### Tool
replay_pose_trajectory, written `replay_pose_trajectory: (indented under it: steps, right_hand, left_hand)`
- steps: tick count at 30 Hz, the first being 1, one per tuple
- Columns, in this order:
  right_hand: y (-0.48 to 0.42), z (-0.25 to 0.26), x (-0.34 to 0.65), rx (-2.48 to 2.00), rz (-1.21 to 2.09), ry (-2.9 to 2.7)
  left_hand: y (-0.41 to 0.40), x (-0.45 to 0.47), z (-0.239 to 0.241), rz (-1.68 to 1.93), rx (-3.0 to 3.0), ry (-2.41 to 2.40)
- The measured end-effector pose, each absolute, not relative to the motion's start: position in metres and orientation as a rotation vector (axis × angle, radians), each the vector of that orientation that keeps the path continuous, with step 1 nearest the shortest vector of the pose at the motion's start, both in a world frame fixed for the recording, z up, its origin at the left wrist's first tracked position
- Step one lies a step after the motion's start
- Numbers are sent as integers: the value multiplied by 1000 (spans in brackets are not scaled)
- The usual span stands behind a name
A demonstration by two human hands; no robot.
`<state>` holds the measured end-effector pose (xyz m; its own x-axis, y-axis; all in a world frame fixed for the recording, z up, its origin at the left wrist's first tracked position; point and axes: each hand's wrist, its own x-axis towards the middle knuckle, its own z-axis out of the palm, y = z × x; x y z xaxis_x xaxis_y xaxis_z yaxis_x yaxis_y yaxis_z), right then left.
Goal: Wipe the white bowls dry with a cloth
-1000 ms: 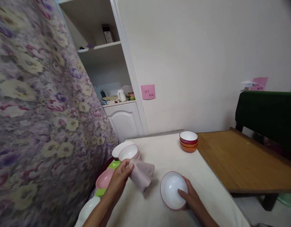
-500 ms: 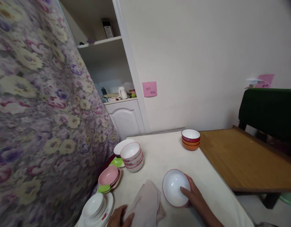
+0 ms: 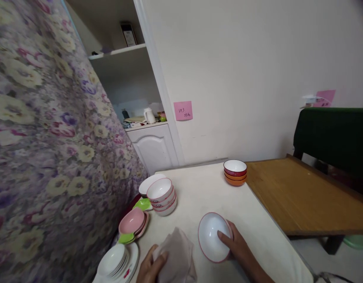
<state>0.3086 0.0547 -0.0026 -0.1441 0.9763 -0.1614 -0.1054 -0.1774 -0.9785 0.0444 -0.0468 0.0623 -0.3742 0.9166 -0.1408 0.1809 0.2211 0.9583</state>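
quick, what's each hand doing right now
left hand: closed on the cloth
right hand: holding the white bowl tilted

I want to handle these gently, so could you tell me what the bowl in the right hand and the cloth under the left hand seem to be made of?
The bowl, gripped at its rim by the right hand, looks like glazed ceramic or perhaps melamine: smooth white inside with soft shine, pink rim. The cloth under the left hand looks like soft matte woven fabric, pale pinkish-grey, crumpled in folds.
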Motion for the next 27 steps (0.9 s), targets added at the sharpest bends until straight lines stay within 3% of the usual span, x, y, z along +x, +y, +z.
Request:
replay_pose_trajectory:
  steps: [6, 10, 12, 21, 27]
  right_hand:
    - [55, -6, 307, -1161, 1420, -1189]
    - [48, 7, 310, -1089, 1426, -1263]
    - [44, 15, 311, -1094, 1390, -1313]
    - [51, 11, 311, -1092, 1361, -1357]
    - [49, 16, 311, -1121, 1335, -1350]
  left_hand:
    - [-18, 144, 75, 1033, 1653, 1419]
    - [4, 184, 33, 182, 1992, 1603]
    - [10, 189, 16, 2, 2028, 1640]
    - [9, 167, 14, 38, 2106, 1707]
    - [20, 186, -28, 158, 2059, 1752]
